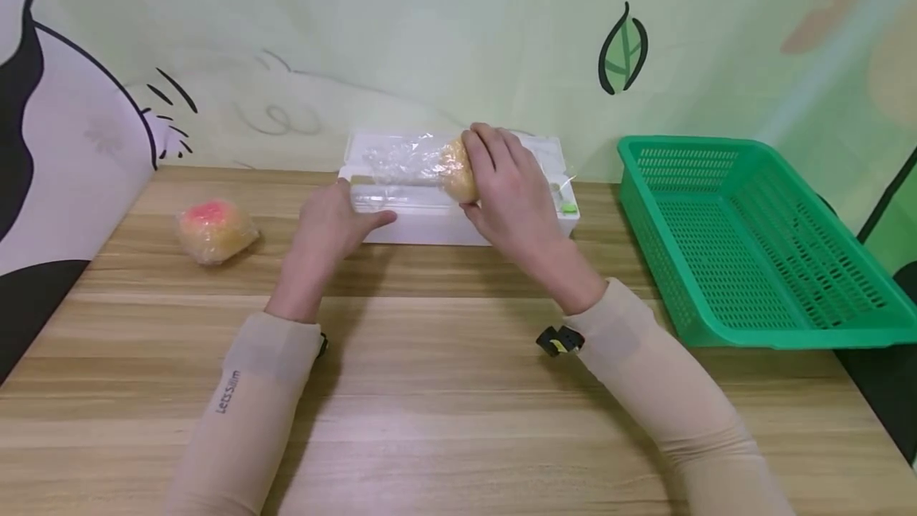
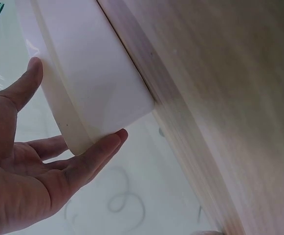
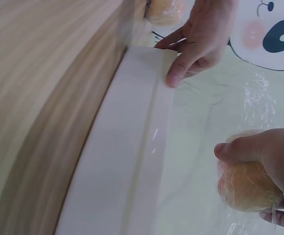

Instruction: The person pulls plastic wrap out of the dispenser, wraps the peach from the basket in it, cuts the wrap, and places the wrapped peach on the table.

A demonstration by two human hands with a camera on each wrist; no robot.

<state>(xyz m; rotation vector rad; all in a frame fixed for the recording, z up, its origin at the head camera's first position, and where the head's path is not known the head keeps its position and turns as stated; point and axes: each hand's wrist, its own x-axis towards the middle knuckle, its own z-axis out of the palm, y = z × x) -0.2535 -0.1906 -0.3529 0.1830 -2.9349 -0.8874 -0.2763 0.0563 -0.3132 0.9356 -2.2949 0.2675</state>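
Observation:
A long white cling film box (image 1: 430, 225) with a green slider lies at the back of the table, lid raised. My left hand (image 1: 325, 221) holds its left end, the thumb along the top edge and the fingers against the end face (image 2: 115, 110). Above the box, my right hand (image 1: 509, 189) grips a yellowish peach (image 1: 456, 171) wrapped in clear film. In the right wrist view, the thumb presses on the wrapped peach (image 3: 249, 188). Loose cling film (image 1: 404, 162) stretches leftward from it over the box.
Another wrapped peach (image 1: 215, 231), yellow with a pink top, sits on the wooden table (image 1: 430, 412) to the left. On the right stands a green perforated basket (image 1: 666, 285). A printed cloth backdrop (image 1: 444, 38) hangs directly behind the table.

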